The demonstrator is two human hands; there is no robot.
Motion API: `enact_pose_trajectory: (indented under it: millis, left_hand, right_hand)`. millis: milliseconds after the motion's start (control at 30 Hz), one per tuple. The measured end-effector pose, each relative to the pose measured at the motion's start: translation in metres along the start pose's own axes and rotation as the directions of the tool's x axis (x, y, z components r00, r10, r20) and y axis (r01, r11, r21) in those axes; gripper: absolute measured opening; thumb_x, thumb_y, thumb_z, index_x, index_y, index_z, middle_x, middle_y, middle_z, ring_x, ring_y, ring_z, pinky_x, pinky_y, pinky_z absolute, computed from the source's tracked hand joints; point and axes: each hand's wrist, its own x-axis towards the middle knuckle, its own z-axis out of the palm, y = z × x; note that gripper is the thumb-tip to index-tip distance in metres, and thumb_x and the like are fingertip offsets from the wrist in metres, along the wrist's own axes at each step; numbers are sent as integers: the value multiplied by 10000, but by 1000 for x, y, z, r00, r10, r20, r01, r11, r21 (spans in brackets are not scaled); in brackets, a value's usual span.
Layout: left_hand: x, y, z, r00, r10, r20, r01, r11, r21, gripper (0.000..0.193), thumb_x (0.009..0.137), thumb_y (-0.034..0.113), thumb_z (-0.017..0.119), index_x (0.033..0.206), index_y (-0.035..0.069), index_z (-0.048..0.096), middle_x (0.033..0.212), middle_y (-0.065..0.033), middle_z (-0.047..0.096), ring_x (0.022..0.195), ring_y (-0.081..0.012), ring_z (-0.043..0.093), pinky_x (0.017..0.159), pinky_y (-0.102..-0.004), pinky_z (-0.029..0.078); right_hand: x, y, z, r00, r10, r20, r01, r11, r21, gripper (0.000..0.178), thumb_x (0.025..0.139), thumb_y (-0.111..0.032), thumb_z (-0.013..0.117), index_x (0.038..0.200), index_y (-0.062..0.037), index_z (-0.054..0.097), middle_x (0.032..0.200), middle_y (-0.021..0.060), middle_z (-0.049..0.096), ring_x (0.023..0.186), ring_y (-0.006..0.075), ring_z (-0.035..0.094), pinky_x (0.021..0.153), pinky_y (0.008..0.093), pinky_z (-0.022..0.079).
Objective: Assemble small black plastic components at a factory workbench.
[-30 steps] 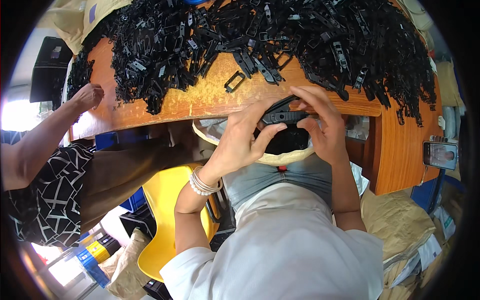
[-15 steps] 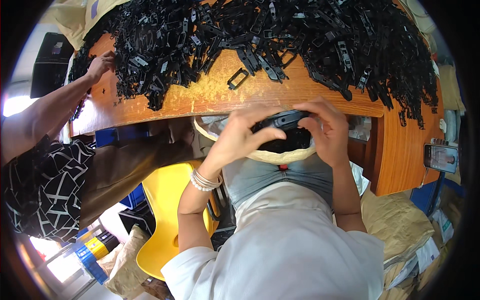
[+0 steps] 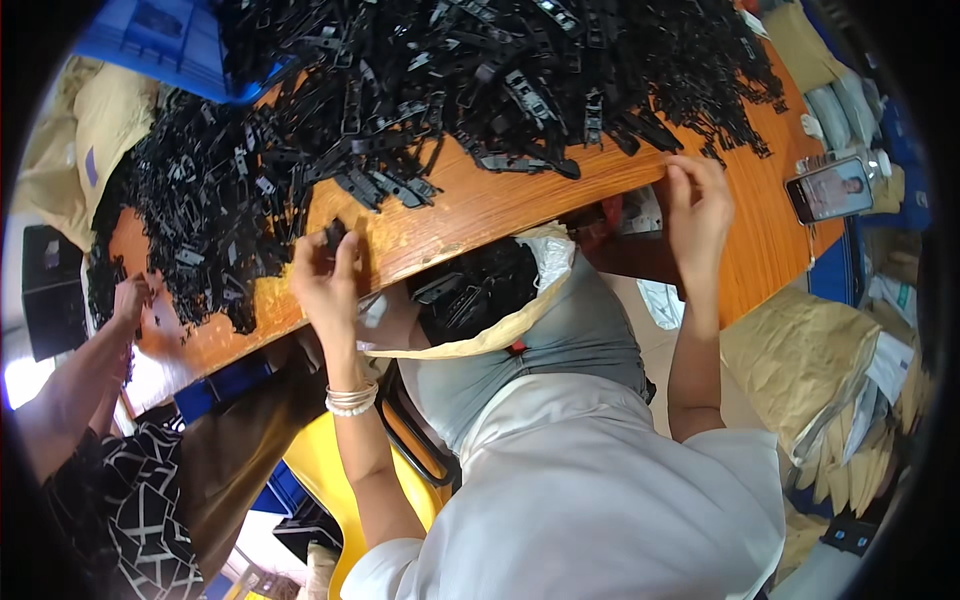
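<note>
My left hand is over the table's front edge, thumb and fingers closed around a small black plastic part. Further right, my right hand has its thumb and forefinger brought together at the table edge, beside the heap of black plastic parts. Whatever may be between those fingertips is too small to make out. Between my forearms, an open bag with a pale rim rests at my lap, with several longer black plastic parts inside.
The wooden table carries black parts along its far side, plus a blue crate. A co-worker's hand reaches in at left. A phone stands at right. Below are a yellow chair and brown sacks.
My hands have parted from over the bag, where they held a long black part together; neither holds it now. The left moved to the table, the right to its edge. The view has turned.
</note>
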Motion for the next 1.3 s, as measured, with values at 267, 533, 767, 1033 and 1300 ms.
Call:
enact_pose_trajectory:
  millis: [267,533,767,1033,1300]
  left_hand:
    - [2,12,-11,925,-233,299,346,840,-417,81,792,77,604,796,-4,603,643,-33,556,543,-83,490,510,-191,392]
    - [-20,33,3,969,-121,214,199,897,-394,259,718,-32,644,965,-18,565,752,4,529,632,-33,489,535,-139,389]
    - [-38,44,12,939,19,344,139,892,-429,299,667,-73,650,944,-5,560,897,-27,590,763,-61,544,673,-170,421]
    - [-54,58,16,918,73,389,70,937,-341,333,654,-59,661,969,-7,567,776,-20,559,632,-48,500,587,-172,411]
    - [-58,68,10,926,147,348,-92,981,-169,315,641,-51,665,939,-5,576,791,-63,578,565,-96,516,567,-218,431]
  right_hand:
    - [20,60,-29,999,-23,32,35,902,-431,194,791,-113,571,965,-28,564,918,153,573,829,313,556,703,358,440]
    - [24,76,-28,990,111,81,-74,929,-362,184,774,-116,580,911,7,582,836,166,606,764,292,590,672,344,455]
    - [3,40,-25,954,252,160,-291,906,307,243,764,-50,621,1000,-11,577,755,-14,563,644,52,477,559,198,396]
    - [-21,-113,13,856,-465,228,252,758,601,208,587,107,636,767,12,590,785,77,529,649,178,498,570,264,409]
    - [-27,-130,24,597,-750,286,491,623,609,227,616,15,595,840,-11,564,800,90,485,749,252,489,667,351,400]
